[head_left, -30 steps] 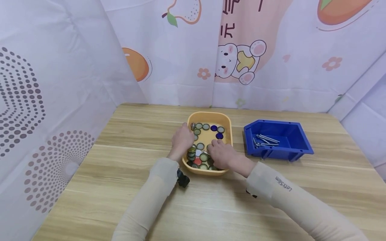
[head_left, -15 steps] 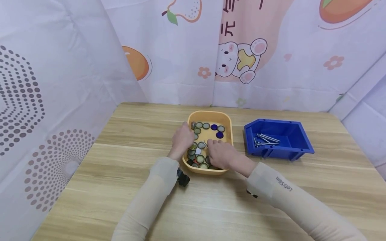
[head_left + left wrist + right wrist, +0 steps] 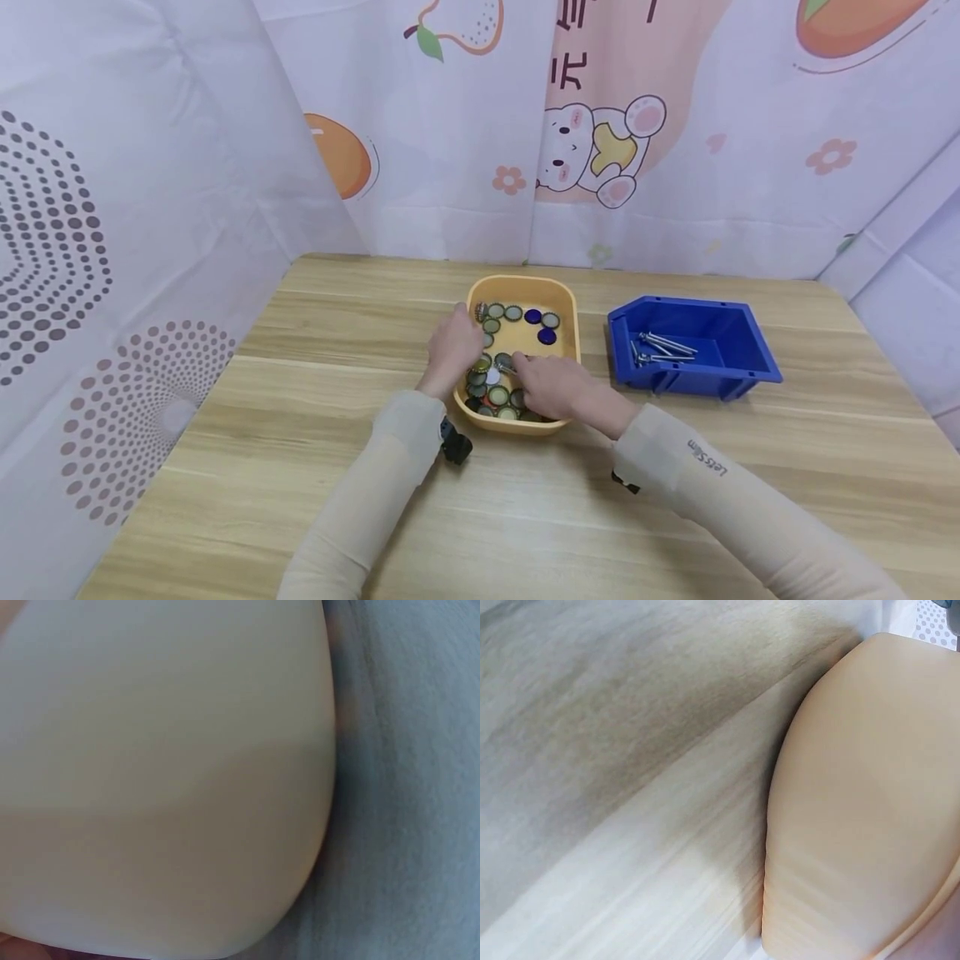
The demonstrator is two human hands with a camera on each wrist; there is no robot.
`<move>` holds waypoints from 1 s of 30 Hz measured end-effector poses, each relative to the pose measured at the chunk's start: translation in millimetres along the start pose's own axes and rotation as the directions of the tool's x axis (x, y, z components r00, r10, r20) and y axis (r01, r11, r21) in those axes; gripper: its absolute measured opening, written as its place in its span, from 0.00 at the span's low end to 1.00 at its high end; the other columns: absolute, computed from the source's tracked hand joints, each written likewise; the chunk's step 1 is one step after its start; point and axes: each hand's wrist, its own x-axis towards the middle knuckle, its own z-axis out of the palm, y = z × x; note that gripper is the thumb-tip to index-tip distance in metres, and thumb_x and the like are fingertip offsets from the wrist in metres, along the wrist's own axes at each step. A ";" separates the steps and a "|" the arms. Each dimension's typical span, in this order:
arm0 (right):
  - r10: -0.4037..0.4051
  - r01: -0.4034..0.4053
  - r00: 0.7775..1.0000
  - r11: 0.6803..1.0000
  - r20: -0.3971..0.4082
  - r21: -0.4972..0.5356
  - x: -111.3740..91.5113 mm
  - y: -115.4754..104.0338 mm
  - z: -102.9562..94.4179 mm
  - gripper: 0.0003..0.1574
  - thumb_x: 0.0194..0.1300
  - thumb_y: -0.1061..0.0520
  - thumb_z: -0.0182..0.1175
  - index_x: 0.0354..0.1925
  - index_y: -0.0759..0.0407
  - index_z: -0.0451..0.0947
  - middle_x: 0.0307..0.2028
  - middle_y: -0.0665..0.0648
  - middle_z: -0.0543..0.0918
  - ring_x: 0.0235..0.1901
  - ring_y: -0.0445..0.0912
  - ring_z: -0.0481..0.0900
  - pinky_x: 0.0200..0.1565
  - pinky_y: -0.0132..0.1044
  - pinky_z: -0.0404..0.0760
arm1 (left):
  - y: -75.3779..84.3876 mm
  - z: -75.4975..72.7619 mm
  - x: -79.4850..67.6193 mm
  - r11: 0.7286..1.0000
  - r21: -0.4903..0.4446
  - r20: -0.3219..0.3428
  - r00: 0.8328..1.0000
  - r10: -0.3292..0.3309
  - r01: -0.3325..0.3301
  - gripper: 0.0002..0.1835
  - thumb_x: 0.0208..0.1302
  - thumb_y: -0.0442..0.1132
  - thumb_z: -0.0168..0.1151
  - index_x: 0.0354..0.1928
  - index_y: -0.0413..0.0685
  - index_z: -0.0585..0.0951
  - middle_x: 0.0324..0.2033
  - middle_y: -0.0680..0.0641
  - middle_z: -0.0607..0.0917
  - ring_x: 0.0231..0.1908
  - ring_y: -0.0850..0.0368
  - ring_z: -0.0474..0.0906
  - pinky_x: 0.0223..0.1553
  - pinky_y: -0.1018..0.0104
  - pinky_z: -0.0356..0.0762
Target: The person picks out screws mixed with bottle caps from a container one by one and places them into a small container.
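Observation:
A yellow-orange plastic tub point(image 3: 522, 283) holds several bottle caps point(image 3: 498, 396), most with their insides up. My left hand point(image 3: 455, 343) grips the tub's left rim, its fingertips hidden by the hand. Inside the tub, toward its right side, my right hand point(image 3: 553, 386) is lowered among the caps. Between its thumb and fingers it pinches a thin silver screw point(image 3: 507, 369), which points left over a grey cap point(image 3: 503, 361). In both wrist views the tub's smooth outer wall point(image 3: 165, 750) point(image 3: 862, 795) hides the hands' fingers.
Right of the tub stands a blue plastic bin point(image 3: 738, 346) with several long silver screws point(image 3: 667, 346) lying in it. Both rest on a wood-grain table point(image 3: 360, 333). A printed white curtain point(image 3: 442, 167) hangs behind the table's back edge.
My right hand first drew slightly back from the caps with the screw, then shifted a little left. Caps near its fingers moved, and a red one got mostly covered. The left hand stayed on the rim.

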 end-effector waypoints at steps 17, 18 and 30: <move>0.002 -0.005 1.000 0.981 0.014 0.194 9.4 4.0 -13.4 0.10 0.75 0.56 0.50 0.41 0.63 0.69 0.27 0.56 0.77 0.23 0.45 0.74 0.24 0.34 0.71 | 0.5 0.1 0.4 1.000 0.005 -0.013 1.000 0.000 0.000 0.21 0.69 0.40 0.47 0.61 0.40 0.70 0.38 0.42 0.81 0.35 0.47 0.79 0.32 0.56 0.76; 0.006 -0.010 1.000 0.982 0.025 0.186 9.7 3.6 -14.1 0.09 0.74 0.56 0.51 0.41 0.62 0.70 0.27 0.55 0.77 0.23 0.45 0.74 0.24 0.33 0.71 | 0.3 0.3 0.4 1.000 0.004 -0.014 1.000 0.000 0.000 0.21 0.69 0.40 0.47 0.60 0.40 0.70 0.37 0.42 0.81 0.35 0.47 0.79 0.32 0.56 0.76; 0.059 -0.061 0.996 0.998 0.070 0.030 9.1 -2.3 -18.5 0.10 0.72 0.52 0.57 0.36 0.57 0.76 0.24 0.52 0.76 0.23 0.44 0.74 0.23 0.36 0.71 | -0.2 -0.4 0.0 1.000 -0.010 -0.007 1.000 0.002 -0.002 0.20 0.70 0.40 0.47 0.60 0.40 0.70 0.35 0.43 0.80 0.33 0.48 0.78 0.28 0.59 0.72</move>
